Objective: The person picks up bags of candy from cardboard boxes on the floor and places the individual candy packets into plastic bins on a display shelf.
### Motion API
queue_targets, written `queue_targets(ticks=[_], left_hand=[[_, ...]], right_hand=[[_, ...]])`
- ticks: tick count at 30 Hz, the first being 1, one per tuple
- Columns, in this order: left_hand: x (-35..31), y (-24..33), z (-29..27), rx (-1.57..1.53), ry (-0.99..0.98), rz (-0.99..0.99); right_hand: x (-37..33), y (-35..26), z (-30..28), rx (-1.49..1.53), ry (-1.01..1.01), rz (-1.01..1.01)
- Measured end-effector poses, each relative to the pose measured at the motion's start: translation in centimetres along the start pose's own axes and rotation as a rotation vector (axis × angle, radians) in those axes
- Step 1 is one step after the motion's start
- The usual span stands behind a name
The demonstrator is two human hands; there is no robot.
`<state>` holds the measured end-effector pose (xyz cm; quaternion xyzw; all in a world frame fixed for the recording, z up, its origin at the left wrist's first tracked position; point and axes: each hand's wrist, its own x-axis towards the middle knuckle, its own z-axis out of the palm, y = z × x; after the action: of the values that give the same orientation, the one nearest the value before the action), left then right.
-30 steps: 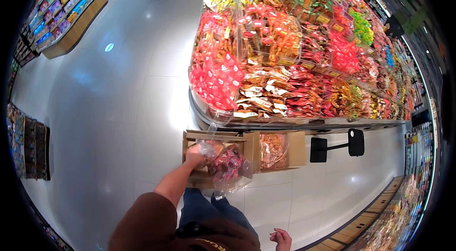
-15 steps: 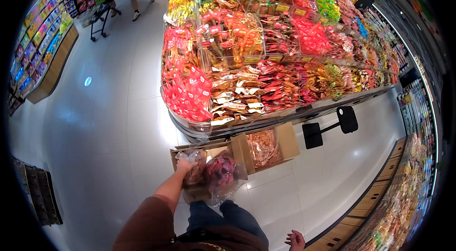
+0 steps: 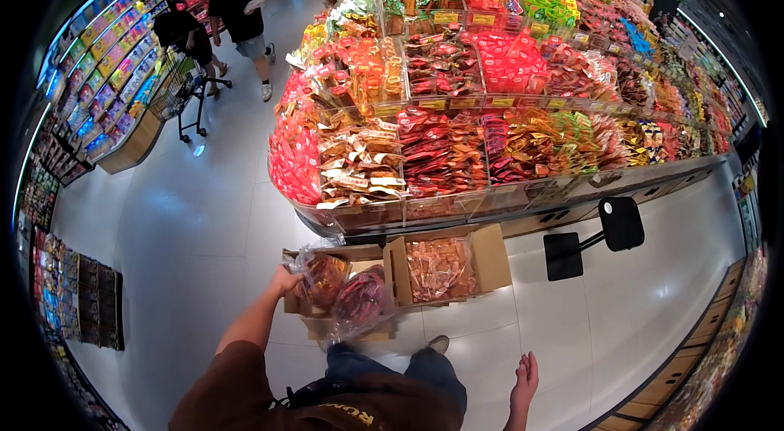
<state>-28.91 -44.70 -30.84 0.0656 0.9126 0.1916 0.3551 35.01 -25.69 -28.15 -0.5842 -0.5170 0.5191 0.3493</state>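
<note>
My left hand is closed on the gathered neck of a clear plastic bag of brownish-red wrapped snacks, at the left side of an open cardboard box. Against it in the same box leans a second clear bag, with dark red and purple packets. Just to the right, another open carton holds small orange-pink packets in clear plastic. My right hand hangs free at the lower right, fingers stretched out, touching nothing.
A large tiered snack display rises behind the boxes. A black stand with a flat base and square top is on the floor at right. Two people with a shopping cart are in the left aisle. Wooden-fronted shelving curves along the right.
My left hand has shifted slightly left, still holding the bag. More of my right hand and forearm shows, higher up. My view has turned, bringing more of the people into sight.
</note>
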Motion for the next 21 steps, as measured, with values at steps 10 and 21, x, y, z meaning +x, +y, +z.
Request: queue_targets(ticks=[10,21], left_hand=[[-5.5,6.4,7.2,0.138,0.035,0.417],[-3.0,21.1,-3.9,-0.248,0.511,0.527]], right_hand=[[10.7,-1.1,-7.8,0.020,-0.158,0.021],[13.4,-1.5,-11.6,-0.182,-0.226,-0.012]])
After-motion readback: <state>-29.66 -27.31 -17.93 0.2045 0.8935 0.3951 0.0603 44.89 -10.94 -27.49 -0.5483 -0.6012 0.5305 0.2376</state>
